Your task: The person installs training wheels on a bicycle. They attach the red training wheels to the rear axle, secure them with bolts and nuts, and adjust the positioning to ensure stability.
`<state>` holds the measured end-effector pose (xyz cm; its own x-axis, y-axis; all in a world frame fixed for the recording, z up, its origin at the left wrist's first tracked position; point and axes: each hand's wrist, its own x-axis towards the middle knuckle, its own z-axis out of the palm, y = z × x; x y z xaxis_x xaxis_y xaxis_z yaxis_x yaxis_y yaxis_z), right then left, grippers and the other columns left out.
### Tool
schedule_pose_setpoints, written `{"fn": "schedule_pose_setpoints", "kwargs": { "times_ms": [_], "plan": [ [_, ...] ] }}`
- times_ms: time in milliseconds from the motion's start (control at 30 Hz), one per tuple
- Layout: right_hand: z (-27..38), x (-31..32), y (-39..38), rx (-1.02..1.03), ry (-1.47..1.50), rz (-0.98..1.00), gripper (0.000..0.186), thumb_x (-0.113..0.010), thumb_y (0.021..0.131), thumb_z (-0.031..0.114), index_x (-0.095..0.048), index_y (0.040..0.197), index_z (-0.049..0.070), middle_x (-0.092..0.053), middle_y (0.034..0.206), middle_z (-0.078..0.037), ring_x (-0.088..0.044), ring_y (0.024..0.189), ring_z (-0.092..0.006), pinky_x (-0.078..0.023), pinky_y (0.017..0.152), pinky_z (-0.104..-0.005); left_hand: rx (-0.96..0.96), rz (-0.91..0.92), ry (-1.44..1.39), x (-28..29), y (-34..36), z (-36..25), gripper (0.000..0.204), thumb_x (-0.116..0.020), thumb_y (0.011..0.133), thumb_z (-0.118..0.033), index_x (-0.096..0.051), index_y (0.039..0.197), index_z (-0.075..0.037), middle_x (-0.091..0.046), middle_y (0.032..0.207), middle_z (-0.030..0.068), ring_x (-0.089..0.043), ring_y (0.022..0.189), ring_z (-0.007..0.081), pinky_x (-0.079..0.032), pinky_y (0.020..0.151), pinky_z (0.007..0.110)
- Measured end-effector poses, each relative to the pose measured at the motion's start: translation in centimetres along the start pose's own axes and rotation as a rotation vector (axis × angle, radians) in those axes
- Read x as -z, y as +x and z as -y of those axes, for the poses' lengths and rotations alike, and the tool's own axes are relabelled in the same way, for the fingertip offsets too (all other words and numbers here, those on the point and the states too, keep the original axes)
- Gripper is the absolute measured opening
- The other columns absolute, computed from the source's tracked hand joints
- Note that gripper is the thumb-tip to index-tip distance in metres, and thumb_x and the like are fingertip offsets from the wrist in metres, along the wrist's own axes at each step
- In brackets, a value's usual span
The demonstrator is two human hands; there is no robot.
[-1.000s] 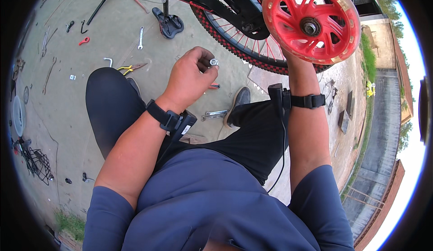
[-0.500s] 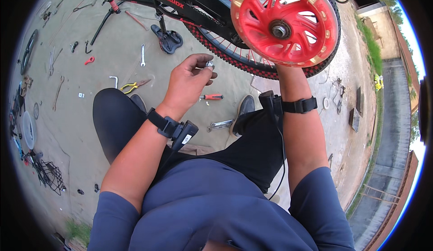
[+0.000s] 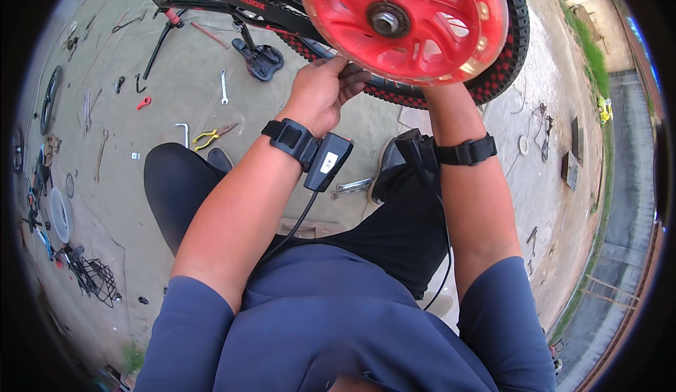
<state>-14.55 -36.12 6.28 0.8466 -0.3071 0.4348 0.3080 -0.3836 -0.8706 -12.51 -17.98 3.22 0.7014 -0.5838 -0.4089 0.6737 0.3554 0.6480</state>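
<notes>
1. Red wheel [image 3: 417, 20]: one o'clock from the view's centre.
2. Left hand [image 3: 325, 90]: at its eight-o'clock edge, fingers curled; cannot tell what it grasps.
3. Right hand: hidden behind it, grip unseen.
4. Black saddle [image 3: 260, 61]: eleven o'clock.

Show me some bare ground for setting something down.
Bare ground lies between the silver metal wrench beside the black saddle and the left hand, and between the black-trousered left knee and the black wire basket. It's crowded around the red plastic wheel: that hand is at its lower edge, the right hand hidden behind.
</notes>
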Motion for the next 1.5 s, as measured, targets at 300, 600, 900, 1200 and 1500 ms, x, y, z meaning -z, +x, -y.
{"fn": "schedule_pose_setpoints", "kwargs": {
  "times_ms": [300,600,900,1200,1500],
  "plan": [
    [4.5,-1.1,0.1,-0.056,-0.399,-0.089,0.038,-0.077,0.080,0.024,-0.067,0.108,-0.001,-0.073,0.102,-0.021,-0.071,0.098,-0.0364,-0.054,0.083,-0.0374,0.001,-0.042,-0.011,-0.5,0.5,0.3,0.021,-0.054,0.102,-0.020,-0.063,0.105,-0.001,-0.071,0.096,0.0101,-0.068,0.081,0.0173,-0.054,0.069,0.028],
    [4.6,-0.4,0.1,-0.219,-0.128,0.058,0.033,-0.065,0.091,0.015,-0.064,0.121,0.002,-0.072,0.109,-0.019,-0.070,0.099,-0.0247,-0.056,0.086,-0.0359,0.118,-0.038,0.088,-0.6,0.9,-0.4,0.018,-0.057,0.101,-0.024,-0.064,0.108,-0.010,-0.072,0.089,0.0044,-0.071,0.078,0.0164,-0.049,0.062,0.025],
    [7.1,-0.9,0.0,-0.306,-0.172,-0.078,0.034,-0.043,0.101,0.020,-0.067,0.111,-0.003,-0.073,0.101,-0.018,-0.069,0.090,-0.0207,-0.053,0.080,-0.0362,0.012,-0.073,0.155,-1.1,0.5,-0.2,0.016,-0.056,0.103,-0.026,-0.061,0.106,-0.011,-0.071,0.092,0.0063,-0.071,0.081,0.0175,-0.049,0.062,0.025],
    [5.5,-0.8,0.6,-0.212,-0.374,-0.083,0.021,-0.070,0.085,0.019,-0.066,0.090,-0.001,-0.070,0.086,-0.025,-0.070,0.078,-0.0305,-0.053,0.070,-0.0412,0.003,-0.089,0.320,-2.3,-0.9,-1.2,0.020,-0.053,0.104,-0.031,-0.059,0.101,-0.012,-0.070,0.089,0.0053,-0.070,0.080,0.0186,-0.047,0.064,0.028],
    [4.7,-0.9,0.2,-0.025,-0.501,-0.113,0.033,-0.080,0.077,0.021,-0.069,0.103,0.003,-0.074,0.095,-0.017,-0.071,0.091,-0.0337,-0.056,0.080,-0.0379,0.036,-0.026,0.357,-2.1,-0.3,-0.9,0.026,-0.052,0.104,-0.038,-0.060,0.099,-0.014,-0.067,0.085,0.0020,-0.066,0.077,0.0157,-0.042,0.060,0.028]
  ]
}}
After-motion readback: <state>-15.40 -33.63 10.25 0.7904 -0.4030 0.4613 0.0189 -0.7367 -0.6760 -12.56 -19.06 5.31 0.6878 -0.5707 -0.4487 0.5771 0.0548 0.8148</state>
